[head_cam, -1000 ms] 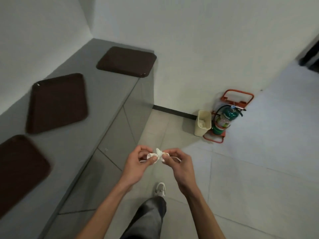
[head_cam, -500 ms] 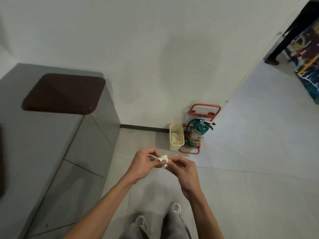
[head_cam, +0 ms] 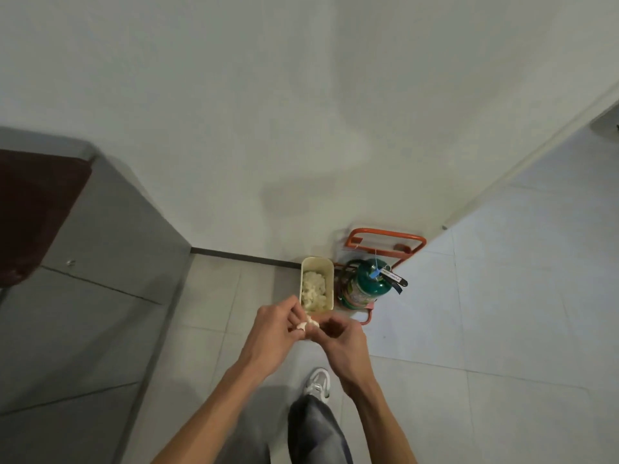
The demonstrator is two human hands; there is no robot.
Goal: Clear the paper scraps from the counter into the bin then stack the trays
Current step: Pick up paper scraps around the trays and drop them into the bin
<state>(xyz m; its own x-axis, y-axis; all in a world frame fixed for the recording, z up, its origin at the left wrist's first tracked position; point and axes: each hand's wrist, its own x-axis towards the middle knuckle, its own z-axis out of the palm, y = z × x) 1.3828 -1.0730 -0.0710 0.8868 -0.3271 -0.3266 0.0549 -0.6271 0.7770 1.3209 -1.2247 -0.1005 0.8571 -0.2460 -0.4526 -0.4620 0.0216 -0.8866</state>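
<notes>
My left hand [head_cam: 273,333] and my right hand [head_cam: 340,338] meet in front of me, both pinching a small crumpled white paper scrap [head_cam: 306,324]. Just beyond the hands stands a cream bin [head_cam: 330,283] on the floor against the wall, with several white paper scraps [head_cam: 313,291] inside. The hands hover over the bin's near end. One dark brown tray [head_cam: 31,209] lies on the grey counter [head_cam: 100,222] at the far left, partly cut off by the frame edge.
A green fire extinguisher [head_cam: 363,289] in an orange metal stand [head_cam: 385,237] sits right beside the bin. The counter's grey side panel [head_cam: 83,329] runs along my left. My leg and white shoe [head_cam: 318,383] are below the hands. Tiled floor opens to the right.
I have walked toward the bin and turned right; it now sits just past my hands. Two trays have left the view. Both hands still hold the scrap.
</notes>
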